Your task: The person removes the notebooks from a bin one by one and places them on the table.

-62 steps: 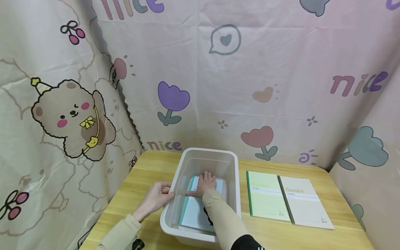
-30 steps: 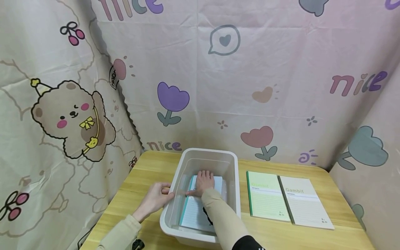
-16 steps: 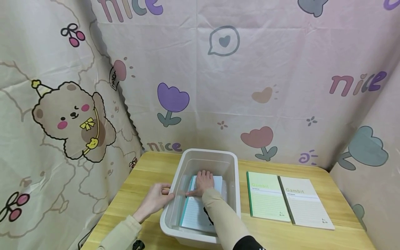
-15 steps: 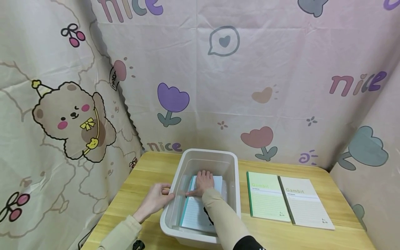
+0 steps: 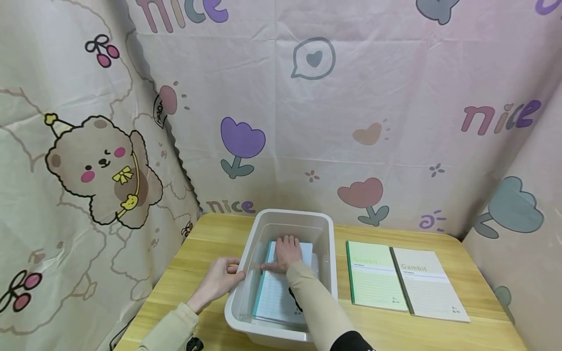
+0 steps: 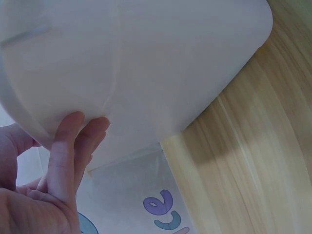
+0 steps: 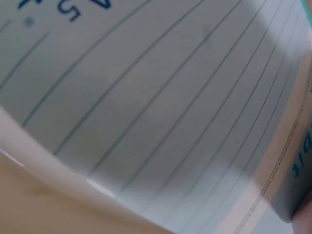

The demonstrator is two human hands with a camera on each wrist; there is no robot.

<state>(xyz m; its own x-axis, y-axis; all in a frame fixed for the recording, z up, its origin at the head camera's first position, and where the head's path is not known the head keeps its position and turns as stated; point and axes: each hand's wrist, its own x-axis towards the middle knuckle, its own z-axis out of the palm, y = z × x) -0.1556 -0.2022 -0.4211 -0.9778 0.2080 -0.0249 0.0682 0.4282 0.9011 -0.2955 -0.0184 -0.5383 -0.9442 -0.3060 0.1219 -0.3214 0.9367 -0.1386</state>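
Observation:
A pale plastic bin (image 5: 333, 273) stands on the table. My left hand (image 5: 221, 277) grips its left rim, thumb at the rim and fingers against the outer wall; the left wrist view shows these fingers (image 6: 63, 151) on the bin. Inside lies a light blue lined notebook (image 5: 276, 297) with a teal spine. My right hand (image 5: 287, 254) holds it near the far end, fingers at its far edge and thumb reaching across to the spine. The fingertips' undersides are hidden. The right wrist view is filled by the lined notebook cover (image 7: 146, 97), close up.
Right of the bin, a green Gambit notebook (image 5: 375, 278) and a white Gambit notebook (image 5: 428, 285) lie side by side on the wooden table (image 5: 474, 278). A printed curtain (image 5: 285, 122) hangs behind, with more cloth left and right.
Over the last half second my right hand and the notebook's far end have shifted slightly up and away within the bin. The left hand and the bin hold their places.

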